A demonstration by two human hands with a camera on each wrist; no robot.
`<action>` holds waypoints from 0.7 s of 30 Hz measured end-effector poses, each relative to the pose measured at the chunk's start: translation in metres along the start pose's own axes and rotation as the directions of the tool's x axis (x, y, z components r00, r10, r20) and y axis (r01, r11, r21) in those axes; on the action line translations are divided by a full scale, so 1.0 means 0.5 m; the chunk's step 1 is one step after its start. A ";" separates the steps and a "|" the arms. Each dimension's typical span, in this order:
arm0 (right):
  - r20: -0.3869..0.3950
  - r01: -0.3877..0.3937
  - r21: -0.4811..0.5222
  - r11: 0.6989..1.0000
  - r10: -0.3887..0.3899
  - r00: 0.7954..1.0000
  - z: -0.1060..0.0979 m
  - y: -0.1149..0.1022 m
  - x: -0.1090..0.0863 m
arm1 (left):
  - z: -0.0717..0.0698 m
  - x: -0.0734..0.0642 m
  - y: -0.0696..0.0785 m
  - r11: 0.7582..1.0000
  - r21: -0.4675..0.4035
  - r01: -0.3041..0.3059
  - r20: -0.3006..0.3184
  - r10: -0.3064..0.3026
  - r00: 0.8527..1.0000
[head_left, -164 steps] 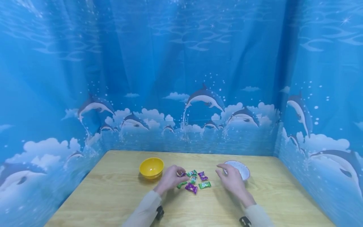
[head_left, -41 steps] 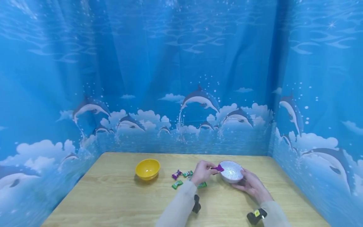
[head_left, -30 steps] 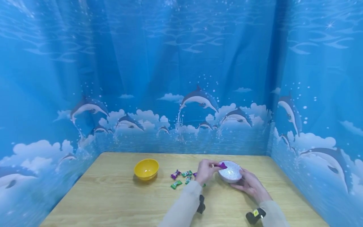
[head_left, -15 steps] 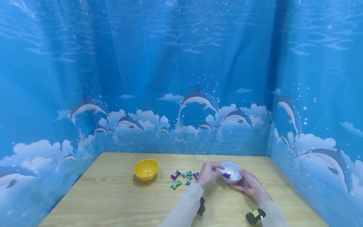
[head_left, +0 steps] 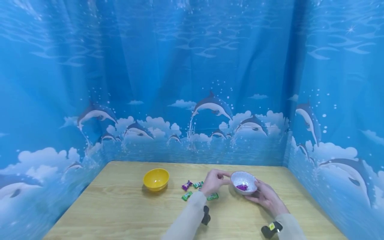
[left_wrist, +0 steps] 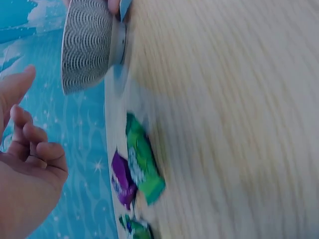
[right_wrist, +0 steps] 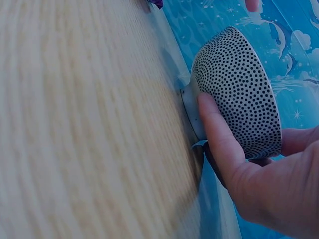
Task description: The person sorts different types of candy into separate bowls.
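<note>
My right hand (head_left: 267, 197) holds a white bowl (head_left: 251, 176) by its right side, thumb low near the foot in the right wrist view. Black dots cover the outside of the bowl (right_wrist: 239, 94). A purple wrapped candy (head_left: 242, 187) lies inside. Just left of the rim, my left hand (head_left: 213, 182) is unloaded, index finger stretched toward the bowl and the other fingers loosely bent. Below that hand are wrapped candies on the table, among them a green candy (left_wrist: 143, 162) and a purple candy (left_wrist: 122, 179). My left hand partly covers the group in the head view.
A yellow bowl (head_left: 156, 180) stands to the left on the wooden table (head_left: 120, 206). Between the bowls lie a purple candy (head_left: 187, 185), a green candy (head_left: 187, 196) and several others. A blue dolphin-print curtain (head_left: 180, 83) encloses the table's back and sides.
My left hand, first at the candy group, carried a purple candy to the white bowl, let it drop inside, and drew back left. My right hand has taken hold of that bowl.
</note>
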State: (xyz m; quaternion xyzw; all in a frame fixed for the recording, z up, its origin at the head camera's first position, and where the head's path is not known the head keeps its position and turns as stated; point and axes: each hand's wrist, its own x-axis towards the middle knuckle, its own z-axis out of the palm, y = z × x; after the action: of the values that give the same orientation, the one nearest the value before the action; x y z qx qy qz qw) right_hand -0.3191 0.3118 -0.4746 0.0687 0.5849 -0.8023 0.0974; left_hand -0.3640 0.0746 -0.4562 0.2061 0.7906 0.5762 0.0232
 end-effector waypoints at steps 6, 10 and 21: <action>-0.008 0.001 0.003 1.000 -0.001 1.000 -0.001 -0.001 -0.001 | -0.050 -0.006 -0.006 0.999 0.026 0.026 0.027 -0.027 0.999; -0.013 0.001 -0.003 1.000 -0.001 1.000 -0.001 -0.003 -0.001 | -0.081 -0.006 -0.011 0.999 0.040 0.025 0.042 -0.027 0.999; -0.006 -0.010 -0.014 1.000 0.010 1.000 0.002 -0.005 -0.001 | -0.141 -0.008 -0.047 0.993 0.101 0.069 0.036 -0.073 0.997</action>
State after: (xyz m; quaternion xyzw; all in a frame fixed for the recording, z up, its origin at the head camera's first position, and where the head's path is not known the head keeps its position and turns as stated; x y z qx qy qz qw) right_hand -0.3194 0.3115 -0.4720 0.0734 0.5903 -0.7976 0.1001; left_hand -0.3867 0.0039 -0.4551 0.1901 0.8245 0.5307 0.0489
